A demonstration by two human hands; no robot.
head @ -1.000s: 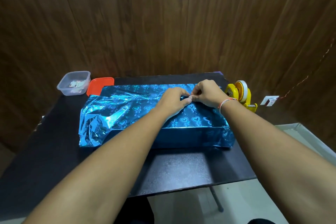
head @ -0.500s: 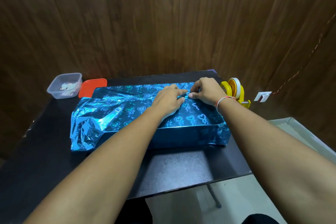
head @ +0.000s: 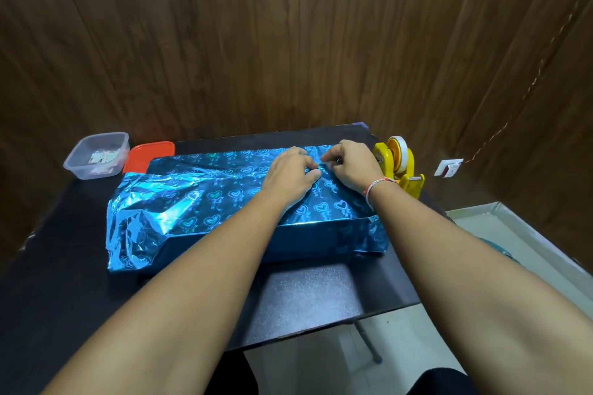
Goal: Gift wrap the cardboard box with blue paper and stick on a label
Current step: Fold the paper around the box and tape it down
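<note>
One wrapped box (head: 244, 202), lengthwise left-right.

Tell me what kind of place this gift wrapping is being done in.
Probably a small indoor room set up as a craft or recording corner, not a shop. A black table stands in a corner of wood-panelled walls, with a yellow tape dispenser at hand and a wall switch nearby.

A plain indoor room, home or office, set up as a small craft corner: dark wood-panelled walls (head: 288, 42), a black worktop (head: 308, 295) on a pale tiled floor (head: 308, 369), a yellow tape dispenser (head: 398, 167), a wall socket (head: 449, 167)
</note>
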